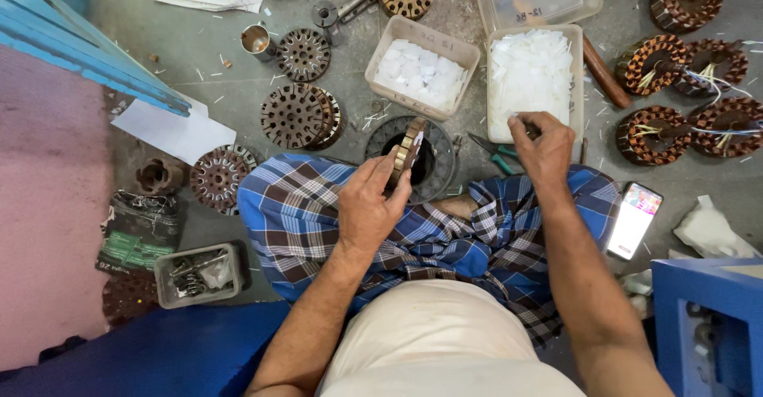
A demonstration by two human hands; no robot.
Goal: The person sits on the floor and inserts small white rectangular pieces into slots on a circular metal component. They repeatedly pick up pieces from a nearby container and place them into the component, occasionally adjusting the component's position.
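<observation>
On the left of the concrete floor point(199, 55) lie a small tray of screws point(195, 274), a white sheet of paper point(171, 131) and several bare slotted metal cores point(300, 116), some stacked, some flat.

Toward the middle, the left hand point(367, 206) holds a slotted core point(409, 149) up on its edge above the lap, in front of a dark round housing point(433, 158). The fingers are clamped on the core's rim, thumb on one face and the others behind. That is a narrow hold on a heavy disc; if the grip loosens, the core could tip out and drop onto the housing or the foot below, and its sharp slot edges could nick the skin.

Behind it stands a tub of small white pieces point(421, 71). To its right, the right hand point(544, 143) reaches into a second tub of thin white strips point(531, 79); its fingers are pinched together at the tub's near edge, though whether they hold a strip I cannot tell. The strips are light and loosely heaped, so a careless pull may drag several out onto the floor. Green-handled pliers point(497, 152) lie just under this wrist and could be knocked.

Further right sit copper-wound cores point(675, 87) with loose wire ends, and a phone point(633, 219) rests near the knee, where a shifting leg might catch it.
</observation>
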